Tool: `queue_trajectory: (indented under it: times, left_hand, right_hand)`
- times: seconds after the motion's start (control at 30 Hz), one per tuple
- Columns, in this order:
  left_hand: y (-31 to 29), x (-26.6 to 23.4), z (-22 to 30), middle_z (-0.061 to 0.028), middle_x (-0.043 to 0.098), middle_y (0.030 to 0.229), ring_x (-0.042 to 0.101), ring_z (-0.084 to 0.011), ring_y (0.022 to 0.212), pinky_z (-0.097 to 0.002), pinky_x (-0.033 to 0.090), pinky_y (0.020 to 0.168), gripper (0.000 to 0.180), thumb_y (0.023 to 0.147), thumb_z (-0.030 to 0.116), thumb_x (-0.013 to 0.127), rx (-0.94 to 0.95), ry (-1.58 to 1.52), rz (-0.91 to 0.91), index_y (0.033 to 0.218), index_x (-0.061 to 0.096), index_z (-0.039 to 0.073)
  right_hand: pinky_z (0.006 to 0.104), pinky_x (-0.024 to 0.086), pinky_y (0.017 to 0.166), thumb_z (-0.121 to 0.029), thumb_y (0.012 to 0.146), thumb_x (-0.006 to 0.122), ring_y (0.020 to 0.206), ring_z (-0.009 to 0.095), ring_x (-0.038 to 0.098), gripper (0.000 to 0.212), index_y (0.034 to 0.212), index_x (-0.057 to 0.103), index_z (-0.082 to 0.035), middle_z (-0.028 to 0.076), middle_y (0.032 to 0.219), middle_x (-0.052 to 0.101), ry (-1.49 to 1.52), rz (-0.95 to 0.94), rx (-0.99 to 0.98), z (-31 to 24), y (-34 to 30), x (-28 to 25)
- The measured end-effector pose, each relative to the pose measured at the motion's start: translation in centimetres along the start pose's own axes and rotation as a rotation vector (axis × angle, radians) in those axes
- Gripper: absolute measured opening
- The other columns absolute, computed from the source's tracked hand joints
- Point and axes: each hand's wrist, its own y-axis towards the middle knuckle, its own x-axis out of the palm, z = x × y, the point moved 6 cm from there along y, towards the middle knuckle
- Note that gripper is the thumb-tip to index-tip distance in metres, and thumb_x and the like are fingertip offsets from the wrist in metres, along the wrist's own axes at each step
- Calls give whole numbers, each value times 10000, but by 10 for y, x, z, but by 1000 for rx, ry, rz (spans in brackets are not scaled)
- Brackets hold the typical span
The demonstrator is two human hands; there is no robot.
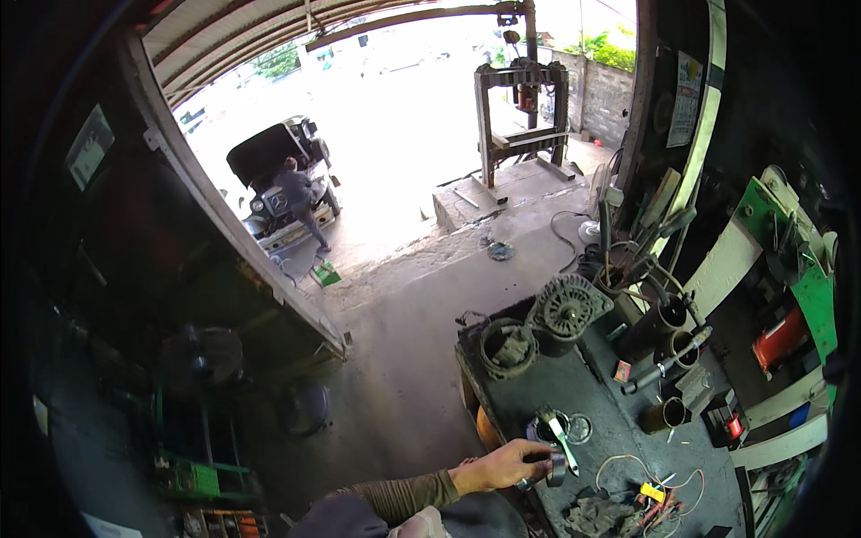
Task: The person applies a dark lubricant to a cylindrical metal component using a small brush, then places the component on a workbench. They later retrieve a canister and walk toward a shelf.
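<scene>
My left hand (509, 467) reaches across to the right from a brown sleeve, over the near left edge of the dark workbench (619, 421). Its fingers are closed on a small dark round part (556, 469), whose exact kind I cannot make out. Just beyond the fingers, a paintbrush (563, 444) with a pale green-white handle leans on a small dark container (544, 425). Beside it lies a clear round lid (581, 429). My right hand does not show.
An alternator (569, 308) and a round metal housing (508, 348) stand at the bench's far end. Metal cups (662, 415), a dark rag (596, 516), thin wire and a yellow-handled tool (653, 492) lie rightward. Outside, a person (296, 193) bends at an open-hooded vehicle (269, 202).
</scene>
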Motion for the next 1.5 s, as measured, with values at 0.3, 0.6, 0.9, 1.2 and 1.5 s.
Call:
queue_trajectory:
  times: [0.3,0.6,0.9,1.2,1.5]
  left_hand:
    - [27,107,-4,22,698,1134,547,-50,999,-245,465,893,445,1059,353,672,-3,53,-62,1353,678,19]
    - [51,137,-4,-197,702,1165,644,-325,1118,-432,484,964,365,1019,285,678,45,620,-306,1305,711,60]
    - [50,125,-5,-185,636,1075,645,-364,1035,-450,495,888,356,953,282,713,70,837,-434,1228,735,58]
    - [49,109,0,-203,646,1086,647,-376,1042,-452,499,882,390,970,314,705,31,834,-498,1206,718,4]
    - [53,107,-6,-221,690,1105,655,-399,1066,-454,513,890,330,986,327,687,-51,758,-521,1210,742,91]
  right_hand:
    - [405,531,788,-238,1038,652,819,251,648,254,1069,744,-3,72,922,727,8,-96,-23,52,-32,-31]
    - [303,510,937,8,916,764,1025,168,621,385,1281,642,12,61,1166,636,550,331,-548,-123,-24,-136]
    - [303,497,708,-77,696,904,818,164,592,576,1235,714,-13,58,999,638,61,72,-779,-248,-29,-138]
    - [248,521,656,37,833,771,838,116,660,396,1225,721,17,38,1031,682,341,-76,-639,-234,-5,-125]
    - [271,527,696,26,874,798,857,131,678,303,1168,734,-7,50,976,719,97,219,-798,-247,-33,-136]
